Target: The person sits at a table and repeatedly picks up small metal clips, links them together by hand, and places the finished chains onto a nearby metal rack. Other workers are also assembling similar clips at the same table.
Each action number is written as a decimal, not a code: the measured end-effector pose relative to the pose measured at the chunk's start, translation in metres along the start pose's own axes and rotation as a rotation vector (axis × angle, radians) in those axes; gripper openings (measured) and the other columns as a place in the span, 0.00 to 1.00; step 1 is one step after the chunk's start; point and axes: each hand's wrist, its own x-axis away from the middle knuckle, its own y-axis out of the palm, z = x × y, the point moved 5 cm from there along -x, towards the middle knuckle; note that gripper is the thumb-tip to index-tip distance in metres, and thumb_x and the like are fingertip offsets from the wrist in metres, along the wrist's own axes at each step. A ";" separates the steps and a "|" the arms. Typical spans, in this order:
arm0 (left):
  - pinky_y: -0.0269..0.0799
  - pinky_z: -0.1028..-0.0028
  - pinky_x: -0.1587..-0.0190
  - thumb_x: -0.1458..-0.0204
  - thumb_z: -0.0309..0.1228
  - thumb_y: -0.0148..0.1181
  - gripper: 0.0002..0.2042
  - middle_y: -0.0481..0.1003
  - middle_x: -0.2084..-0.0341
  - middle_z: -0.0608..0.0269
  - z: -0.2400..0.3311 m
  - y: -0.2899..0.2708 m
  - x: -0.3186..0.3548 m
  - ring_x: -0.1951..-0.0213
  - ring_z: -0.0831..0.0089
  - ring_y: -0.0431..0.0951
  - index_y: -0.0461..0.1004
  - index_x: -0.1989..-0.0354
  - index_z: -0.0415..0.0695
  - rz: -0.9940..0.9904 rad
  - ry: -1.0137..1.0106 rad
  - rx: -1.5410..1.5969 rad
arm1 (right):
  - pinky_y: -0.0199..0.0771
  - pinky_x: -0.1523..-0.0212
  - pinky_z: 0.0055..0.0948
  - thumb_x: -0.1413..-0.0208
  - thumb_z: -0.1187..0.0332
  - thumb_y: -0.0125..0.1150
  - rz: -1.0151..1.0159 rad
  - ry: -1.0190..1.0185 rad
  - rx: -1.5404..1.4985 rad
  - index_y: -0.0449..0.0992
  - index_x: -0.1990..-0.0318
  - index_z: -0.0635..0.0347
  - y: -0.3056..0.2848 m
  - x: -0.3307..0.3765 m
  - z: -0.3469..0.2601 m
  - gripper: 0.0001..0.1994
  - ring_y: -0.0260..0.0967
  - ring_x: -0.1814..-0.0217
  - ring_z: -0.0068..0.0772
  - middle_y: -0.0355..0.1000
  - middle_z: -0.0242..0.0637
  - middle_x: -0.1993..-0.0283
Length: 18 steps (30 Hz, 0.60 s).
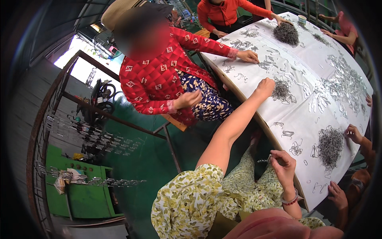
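Observation:
My left hand (266,87) reaches onto the white-covered table (304,117) with its fingers closed, at the left edge of a small heap of bent grey wire hooks (281,91). What lies between those fingers, if anything, is hidden. Over my lap, just off the table's near edge, my right hand (283,164) pinches a short string of small metal wire pieces (262,161) that sticks out to the left. A beaded bracelet (290,199) circles that wrist. Loose hooks (287,133) lie on the sheet between my hands.
Beside me at left sits a co-worker in a red patterned jacket (149,79), one hand (248,56) on the table. Other people's hands work around the far and right sides. More heaps of hooks (330,147) and flat shiny pieces (318,95) cover the table. A metal rail (107,113) stands left.

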 end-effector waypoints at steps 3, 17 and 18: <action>0.79 0.63 0.65 0.55 0.18 0.56 0.05 0.77 0.71 0.41 -0.013 -0.026 0.023 0.68 0.52 0.81 0.75 0.70 0.31 0.134 -0.033 0.276 | 0.66 0.70 0.13 0.52 0.85 0.60 0.007 0.026 -0.020 0.77 0.61 0.68 0.014 0.004 -0.010 0.10 0.67 0.71 0.14 0.72 0.30 0.70; 0.69 0.75 0.56 0.51 0.19 0.59 0.02 0.73 0.63 0.60 0.106 -0.071 0.245 0.59 0.73 0.73 0.74 0.68 0.36 0.015 0.058 1.123 | 0.75 0.65 0.21 0.52 0.79 0.61 0.148 -0.024 -0.025 0.79 0.62 0.66 -0.024 0.001 0.025 0.08 0.75 0.66 0.22 0.77 0.36 0.68; 0.70 0.72 0.57 0.53 0.20 0.62 0.04 0.73 0.64 0.59 0.104 -0.075 0.246 0.59 0.69 0.75 0.74 0.70 0.37 0.048 0.042 1.019 | 0.75 0.66 0.20 0.52 0.79 0.61 0.139 -0.011 -0.046 0.79 0.62 0.66 -0.020 0.000 0.022 0.08 0.74 0.67 0.20 0.77 0.36 0.68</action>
